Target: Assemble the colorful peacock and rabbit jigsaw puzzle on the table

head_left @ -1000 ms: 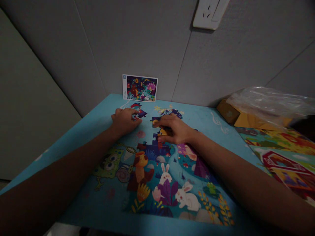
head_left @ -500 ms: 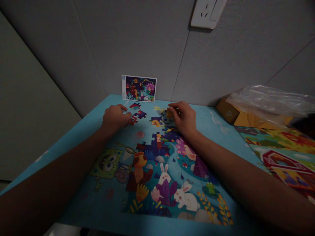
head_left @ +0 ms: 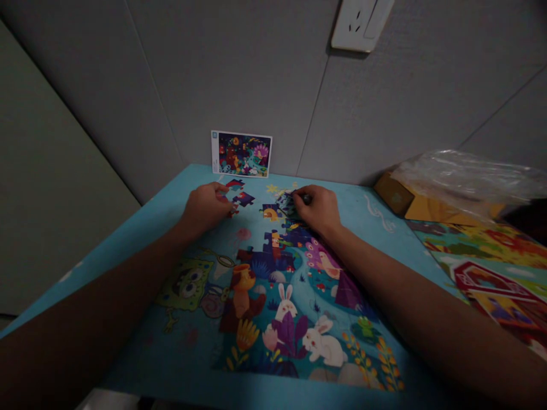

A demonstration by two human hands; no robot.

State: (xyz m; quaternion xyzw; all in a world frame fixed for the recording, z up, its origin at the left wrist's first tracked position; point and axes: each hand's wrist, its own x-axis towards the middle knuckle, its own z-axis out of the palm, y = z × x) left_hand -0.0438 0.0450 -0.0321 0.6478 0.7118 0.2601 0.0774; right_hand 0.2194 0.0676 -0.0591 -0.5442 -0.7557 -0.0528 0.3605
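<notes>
A partly assembled jigsaw puzzle (head_left: 273,296) with rabbits, a bear and a stream lies on the blue table. Beyond its upper edge, my right hand (head_left: 318,209) pinches a puzzle piece (head_left: 287,209), largely hidden by the fingers and seen nearly edge-on. My left hand (head_left: 208,206) rests at the loose puzzle pieces (head_left: 243,199) on the far left, thumb and index finger apart around a reddish one. Between the hands is a joined section with a yellow crescent (head_left: 270,213).
A reference picture card (head_left: 243,154) leans on the grey wall behind the table. To the right are a yellow-brown box (head_left: 410,202) with clear plastic (head_left: 465,176) over it and another colourful puzzle (head_left: 491,273). A socket (head_left: 359,25) is on the wall.
My left hand has shifted slightly right over the loose pieces. The piece in my right hand has turned, its orange-yellow face no longer showing, and that hand is a little lower.
</notes>
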